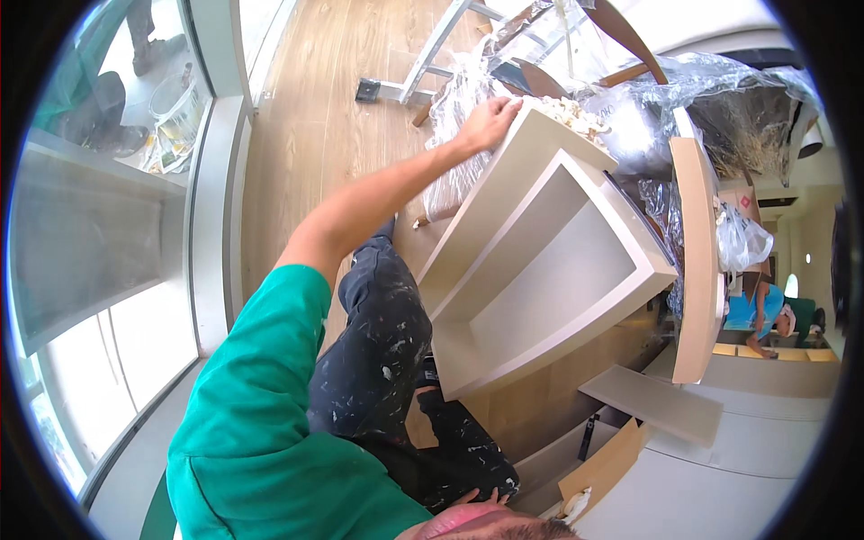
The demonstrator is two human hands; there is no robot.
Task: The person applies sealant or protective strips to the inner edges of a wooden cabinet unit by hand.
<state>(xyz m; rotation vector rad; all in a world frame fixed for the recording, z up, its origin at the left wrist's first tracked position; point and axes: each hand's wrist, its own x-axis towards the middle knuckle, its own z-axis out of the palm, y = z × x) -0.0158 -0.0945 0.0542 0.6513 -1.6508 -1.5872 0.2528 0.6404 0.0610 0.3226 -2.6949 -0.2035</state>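
A beige open-fronted cabinet box (pixel 549 261) stands tilted in front of me, its hollow inside showing. My left hand (pixel 490 124) is closed over the far upper corner of its side panel, fingers curled round the edge. Low in the picture, my right hand (pixel 483 497) shows only as a few fingers. They lie apart on my paint-spotted dark trousers (pixel 378 351), and the rest of that hand is hidden. Crumpled clear plastic wrap (pixel 463 135) lies just beyond the left hand.
A metal ladder (pixel 432 58) stands on the wood floor (pixel 315 117) at the far side. Cardboard (pixel 693 261) stands upright to the right, with plastic-wrapped furniture (pixel 630 117) behind. Loose panels (pixel 652 405) lie at lower right. A glazed window frame (pixel 216 180) runs along the left.
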